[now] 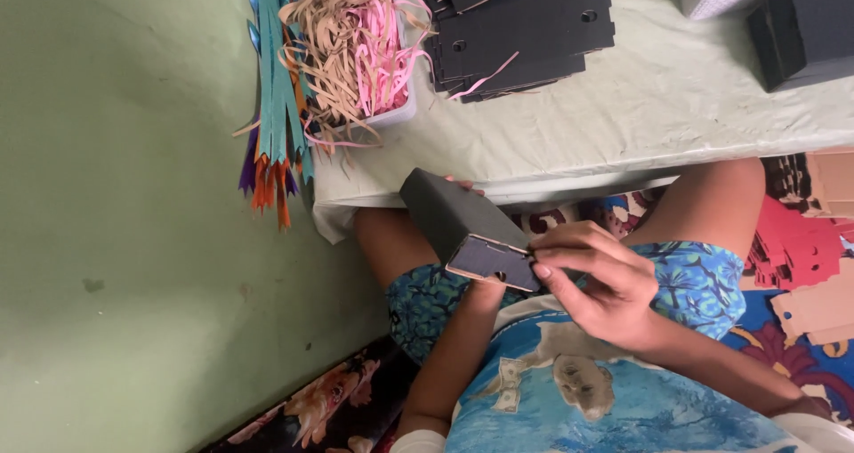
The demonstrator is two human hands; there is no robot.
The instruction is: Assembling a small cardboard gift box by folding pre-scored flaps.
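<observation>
I hold a small black cardboard box above my lap, tilted, with its open end flap facing me. My left hand supports the box from beneath; only its fingertips show past the far edge. My right hand pinches the box's end flap at the right corner, thumb and forefinger on the flap's edge.
A table with a pale green cloth stands ahead. It bears a stack of flat black card pieces, a clear tub of tan and pink paper shreds, teal and orange strips and another black box. Red card cutouts lie at right.
</observation>
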